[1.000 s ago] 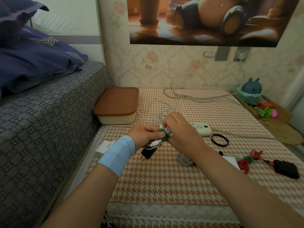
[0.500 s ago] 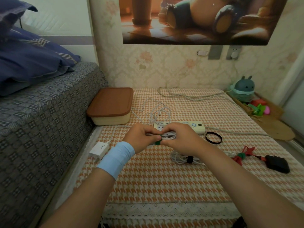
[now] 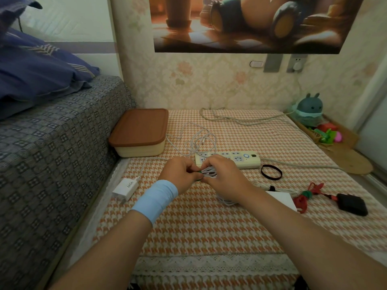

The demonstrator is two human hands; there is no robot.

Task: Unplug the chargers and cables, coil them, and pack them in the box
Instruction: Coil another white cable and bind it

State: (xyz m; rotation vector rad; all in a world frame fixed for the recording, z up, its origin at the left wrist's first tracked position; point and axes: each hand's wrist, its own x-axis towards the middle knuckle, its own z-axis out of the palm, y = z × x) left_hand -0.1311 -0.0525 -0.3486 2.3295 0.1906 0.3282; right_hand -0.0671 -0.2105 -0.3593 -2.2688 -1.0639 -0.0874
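Both hands meet over the checked cloth in front of the cream power strip (image 3: 240,159). My left hand (image 3: 180,174) pinches a green tie (image 3: 200,172) on a coiled white cable (image 3: 210,172); my right hand (image 3: 226,177) grips the same coil from the right. The cream box with a brown lid (image 3: 139,132) stands shut at the back left. A white charger (image 3: 125,188) lies at the left edge. A loose white cable (image 3: 201,141) lies behind the strip. A red cable (image 3: 303,197) with a green tie and a black charger (image 3: 351,204) lie at the right.
A black band (image 3: 271,172) lies right of the strip. Another tied white coil (image 3: 270,188) and a white block (image 3: 281,200) sit behind my right forearm. A grey strip cord (image 3: 240,120) runs to the wall. A bed (image 3: 52,143) borders the left; toys (image 3: 310,109) stand far right.
Both hands lowered the coil slightly and moved it towards the power strip. The dark plug seen hanging under the hands one second ago is out of sight. The camera view shifted.
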